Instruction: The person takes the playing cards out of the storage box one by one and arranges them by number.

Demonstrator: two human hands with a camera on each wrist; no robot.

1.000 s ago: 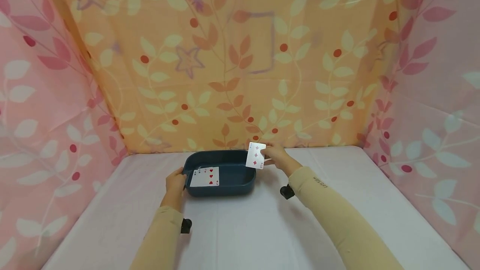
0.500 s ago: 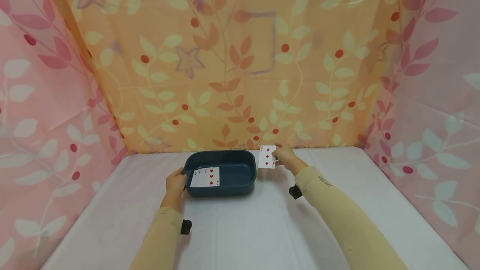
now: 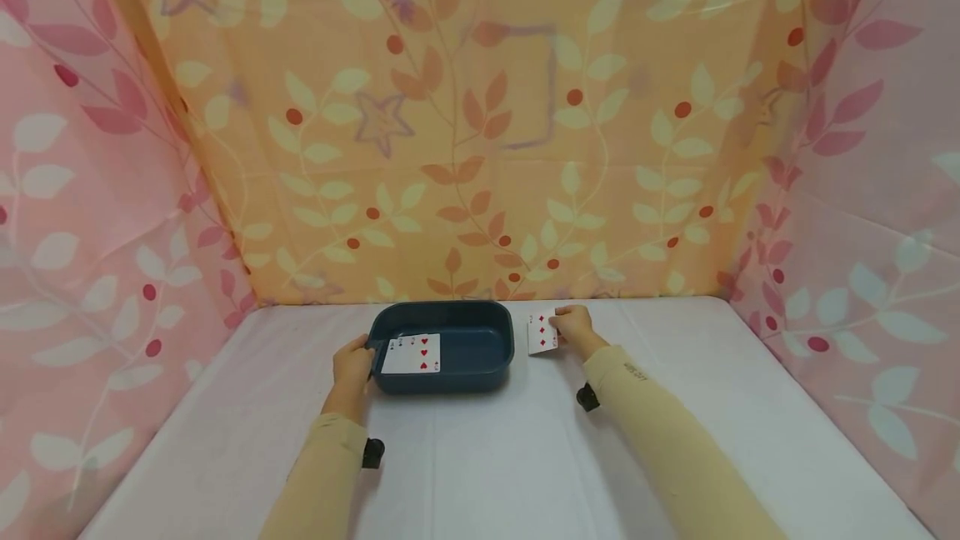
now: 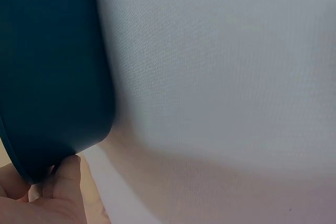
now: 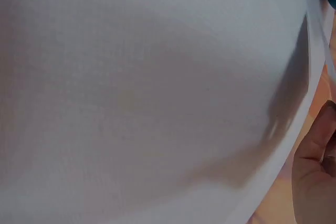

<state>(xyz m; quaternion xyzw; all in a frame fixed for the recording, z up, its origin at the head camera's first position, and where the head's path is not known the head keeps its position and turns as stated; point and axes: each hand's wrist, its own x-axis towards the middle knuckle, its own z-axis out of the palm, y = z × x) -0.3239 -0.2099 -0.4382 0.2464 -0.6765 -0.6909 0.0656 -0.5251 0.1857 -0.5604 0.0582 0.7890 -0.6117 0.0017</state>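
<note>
My left hand (image 3: 351, 363) grips the left end of a dark blue rectangular dish (image 3: 442, 382) on the table. In the left wrist view, thumb and fingers of the left hand (image 4: 47, 198) pinch the rim of the dish (image 4: 52, 66). Inside it, several overlapping playing cards (image 3: 411, 355) lie face up at the left, a three of hearts on top. Right of the dish, my right hand (image 3: 573, 325) pinches a three of diamonds playing card (image 3: 538, 333) by its right side, low over the table. A greyish edge shows under that card. The right wrist view shows the right hand (image 5: 315, 182) only partly.
A white cloth (image 3: 480, 465) covers the table. Patterned orange fabric (image 3: 450, 148) hangs behind it, with pink fabric (image 3: 90, 232) along the left and right sides. Both wrists carry small black devices (image 3: 372, 452) below the sleeves.
My right hand has moved the three of diamonds from over the dish's right rim out to the right, then down toward the table. The left hand and dish stay put.
</note>
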